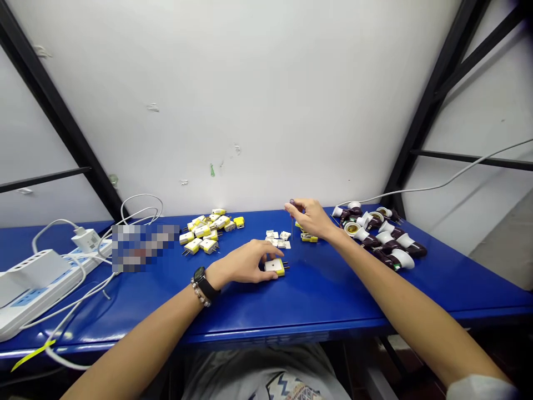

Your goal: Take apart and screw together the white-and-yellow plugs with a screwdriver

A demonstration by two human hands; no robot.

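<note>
My left hand grips a yellow-and-white two-pin plug on the blue workbench, its pins pointing right. My right hand holds a thin screwdriver upright, with its dark handle at the top and its shaft pointing down. The tip stands just above the bench, beside a yellow plug part. Several small white plug covers lie between my hands. A heap of assembled yellow-and-white plugs sits further left, beyond my left hand.
Several white-and-brown lamp holders with a white cable lie at the bench's right end. A white power strip, a charger and tangled white cables occupy the left. A pixelated patch hides part of the bench. White wall and black struts stand behind.
</note>
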